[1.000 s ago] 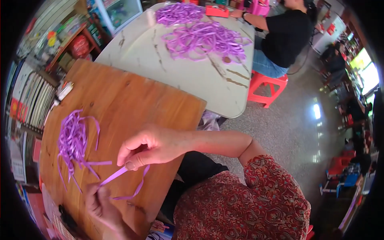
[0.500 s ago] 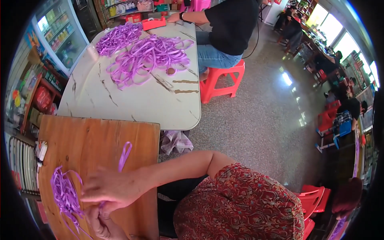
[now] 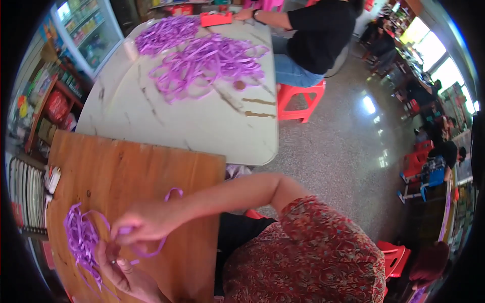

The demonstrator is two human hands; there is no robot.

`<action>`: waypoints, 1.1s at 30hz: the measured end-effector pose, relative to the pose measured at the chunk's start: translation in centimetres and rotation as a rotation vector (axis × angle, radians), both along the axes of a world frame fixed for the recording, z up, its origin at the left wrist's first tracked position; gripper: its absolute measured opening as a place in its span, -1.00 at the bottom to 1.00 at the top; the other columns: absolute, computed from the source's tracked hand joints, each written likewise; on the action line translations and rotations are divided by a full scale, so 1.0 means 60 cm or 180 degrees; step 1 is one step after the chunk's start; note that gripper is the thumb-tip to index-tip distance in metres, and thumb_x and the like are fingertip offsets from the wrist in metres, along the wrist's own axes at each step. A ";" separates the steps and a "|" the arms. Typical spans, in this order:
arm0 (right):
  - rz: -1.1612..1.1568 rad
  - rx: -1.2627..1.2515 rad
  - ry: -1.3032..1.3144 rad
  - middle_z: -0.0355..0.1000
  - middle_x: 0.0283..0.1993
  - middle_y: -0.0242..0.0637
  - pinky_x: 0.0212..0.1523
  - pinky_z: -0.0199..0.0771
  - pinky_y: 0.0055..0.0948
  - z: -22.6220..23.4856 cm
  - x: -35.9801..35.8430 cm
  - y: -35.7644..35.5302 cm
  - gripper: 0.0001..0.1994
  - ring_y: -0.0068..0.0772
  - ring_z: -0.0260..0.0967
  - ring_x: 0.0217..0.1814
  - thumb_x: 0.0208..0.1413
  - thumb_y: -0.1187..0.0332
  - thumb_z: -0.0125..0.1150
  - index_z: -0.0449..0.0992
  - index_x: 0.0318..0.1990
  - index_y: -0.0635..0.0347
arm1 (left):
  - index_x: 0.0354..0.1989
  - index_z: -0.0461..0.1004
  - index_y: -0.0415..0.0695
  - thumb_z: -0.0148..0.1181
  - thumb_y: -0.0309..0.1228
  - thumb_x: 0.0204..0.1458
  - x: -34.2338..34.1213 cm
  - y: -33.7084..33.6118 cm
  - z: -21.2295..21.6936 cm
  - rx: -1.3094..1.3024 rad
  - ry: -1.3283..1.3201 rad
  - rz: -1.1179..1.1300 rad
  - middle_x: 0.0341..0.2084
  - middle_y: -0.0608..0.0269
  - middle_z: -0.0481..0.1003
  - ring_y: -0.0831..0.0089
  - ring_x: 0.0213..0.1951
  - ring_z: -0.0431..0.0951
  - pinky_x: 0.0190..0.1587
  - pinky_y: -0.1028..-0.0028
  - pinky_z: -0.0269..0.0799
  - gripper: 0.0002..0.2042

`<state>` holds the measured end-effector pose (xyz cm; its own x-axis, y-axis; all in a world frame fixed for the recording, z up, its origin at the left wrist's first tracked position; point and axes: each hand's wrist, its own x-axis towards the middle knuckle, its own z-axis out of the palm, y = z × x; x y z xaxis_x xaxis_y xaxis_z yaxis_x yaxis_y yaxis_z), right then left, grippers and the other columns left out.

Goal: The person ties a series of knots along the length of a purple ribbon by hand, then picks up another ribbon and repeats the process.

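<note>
Near the lower left corner of the view, the right hand (image 3: 144, 224) is pinching a purple ribbon strip (image 3: 160, 241) between its fingertips, and the strip is curling up past the wrist and looping down under the hand. Just below it, the left hand (image 3: 124, 272) is reaching up from the bottom edge with the fingers bent toward the same strip, but I cannot tell if it is really gripping it, because the right hand is covering the fingertips. Part of the left hand is also being cut off by the dark rim of the picture.

Just beside both hands, on the left, a pile of purple ribbon pieces (image 3: 81, 240) is lying on the wooden tabletop (image 3: 136, 171). Its lower end is running under the left hand and is hard to make out. The wooden tabletop is bare between the hands and its far edge, so open room is staying there.

Beyond that edge, a pale round tabletop (image 3: 202, 121) is carrying more purple ribbon (image 3: 207, 60), well apart from the hands. Another person in a black shirt (image 3: 323, 35) is sitting on a red stool (image 3: 300, 98) at its far side.
</note>
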<state>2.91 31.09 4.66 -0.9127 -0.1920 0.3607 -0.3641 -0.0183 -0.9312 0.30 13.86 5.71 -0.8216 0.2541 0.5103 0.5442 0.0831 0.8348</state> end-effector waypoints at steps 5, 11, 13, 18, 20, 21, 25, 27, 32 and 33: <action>-0.0934 -0.0033 -0.0470 0.50 -0.42 -0.42 -0.37 0.41 -0.64 0.081 0.044 0.128 -0.72 -0.64 0.46 -0.37 0.26 0.20 0.00 0.48 -0.05 0.18 | -0.10 0.44 -0.22 0.16 -0.39 0.08 -0.015 -0.042 -0.004 -0.0332 -0.0073 -0.0376 -0.23 0.24 0.41 0.41 -0.18 0.38 -0.22 0.53 0.32 -0.75; -0.2447 0.0435 0.0355 0.41 -0.49 -0.50 -0.48 0.21 -0.71 0.133 0.057 0.251 -0.77 -0.77 0.32 -0.43 0.20 0.33 0.06 0.51 -0.06 0.21 | -0.22 0.48 -0.24 0.14 -0.64 -0.01 0.003 -0.107 -0.018 -0.0943 -0.0181 -0.0621 -0.29 0.20 0.41 0.42 -0.20 0.39 -0.13 0.52 0.30 -0.83; -0.3156 0.0828 0.0702 0.46 -0.43 -0.39 -0.36 0.38 -0.57 0.141 0.044 0.323 -0.72 -0.57 0.41 -0.39 0.18 0.33 0.10 0.46 0.01 0.20 | -0.28 0.50 -0.25 0.09 -0.73 -0.02 0.012 -0.126 -0.021 -0.0871 -0.0267 -0.0476 -0.30 0.21 0.41 0.46 -0.22 0.39 -0.14 0.53 0.31 -0.83; -0.5068 0.4752 0.1062 0.51 -0.41 -0.24 -0.31 0.42 -0.41 0.140 0.070 0.484 -0.61 -0.29 0.49 -0.34 0.17 0.20 0.10 0.38 0.16 -0.05 | -0.33 0.51 -0.25 0.14 -0.71 -0.04 0.025 -0.150 -0.025 -0.0980 -0.0339 -0.0395 -0.34 0.20 0.44 0.44 -0.25 0.43 -0.19 0.52 0.35 -0.87; -0.4707 0.4232 -0.0284 0.50 -0.27 -0.09 -0.15 0.43 -0.31 0.143 0.060 0.454 -0.54 -0.10 0.49 -0.21 0.15 0.15 0.12 0.29 0.23 -0.16 | -0.35 0.52 -0.26 0.16 -0.70 -0.05 0.035 -0.149 -0.016 -0.1129 -0.0298 -0.0242 -0.36 0.19 0.45 0.42 -0.26 0.45 -0.21 0.52 0.36 -0.89; -0.4612 0.4178 -0.0187 0.51 -0.24 -0.11 -0.16 0.43 -0.34 0.130 0.057 0.458 -0.55 -0.18 0.49 -0.20 0.15 0.18 0.13 0.32 0.21 -0.11 | -0.35 0.52 -0.27 0.16 -0.69 -0.05 0.039 -0.146 -0.013 -0.1180 -0.0262 -0.0356 -0.37 0.17 0.45 0.41 -0.29 0.46 -0.23 0.51 0.37 -0.89; -0.3593 0.2955 0.0500 0.51 -0.18 -0.23 -0.18 0.42 -0.48 0.079 -0.007 0.368 -0.63 -0.44 0.47 -0.18 0.14 0.32 0.17 0.42 0.11 0.12 | -0.35 0.52 -0.25 0.22 -0.62 -0.05 0.042 -0.145 -0.024 -0.1440 0.0141 -0.0441 -0.40 0.13 0.47 0.31 -0.36 0.49 -0.29 0.45 0.40 -0.92; -0.2985 0.2413 0.0529 0.51 -0.19 -0.28 -0.17 0.41 -0.53 0.091 -0.031 0.273 -0.66 -0.48 0.45 -0.16 0.13 0.37 0.17 0.45 0.06 0.20 | -0.38 0.52 -0.20 0.26 -0.55 -0.08 0.030 -0.137 -0.049 -0.1499 0.0432 -0.0328 -0.42 0.16 0.47 0.26 -0.40 0.49 -0.34 0.38 0.39 -0.91; -0.1722 0.1440 0.1387 0.50 -0.23 -0.32 -0.19 0.35 -0.62 0.172 -0.035 0.044 -0.75 -0.63 0.39 -0.28 0.06 0.53 0.17 0.50 -0.07 0.33 | -0.42 0.52 -0.13 0.31 -0.42 -0.10 0.006 -0.109 -0.084 -0.1588 0.0869 -0.0132 -0.47 0.21 0.47 0.24 -0.43 0.49 -0.39 0.32 0.39 -0.89; -0.1558 0.1113 0.1767 0.50 -0.22 -0.29 -0.21 0.33 -0.63 0.187 -0.016 0.003 -0.73 -0.64 0.37 -0.32 0.05 0.52 0.17 0.48 -0.07 0.37 | -0.44 0.50 -0.11 0.32 -0.40 -0.10 0.005 -0.109 -0.092 -0.1544 0.1090 -0.0107 -0.49 0.24 0.45 0.28 -0.46 0.48 -0.41 0.33 0.37 -0.88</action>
<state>1.96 31.29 15.87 -0.6284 -0.0033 0.7779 -0.6654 0.5204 -0.5353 0.63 7.34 0.22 -0.6181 0.5477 0.5639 0.7848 0.3893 0.4822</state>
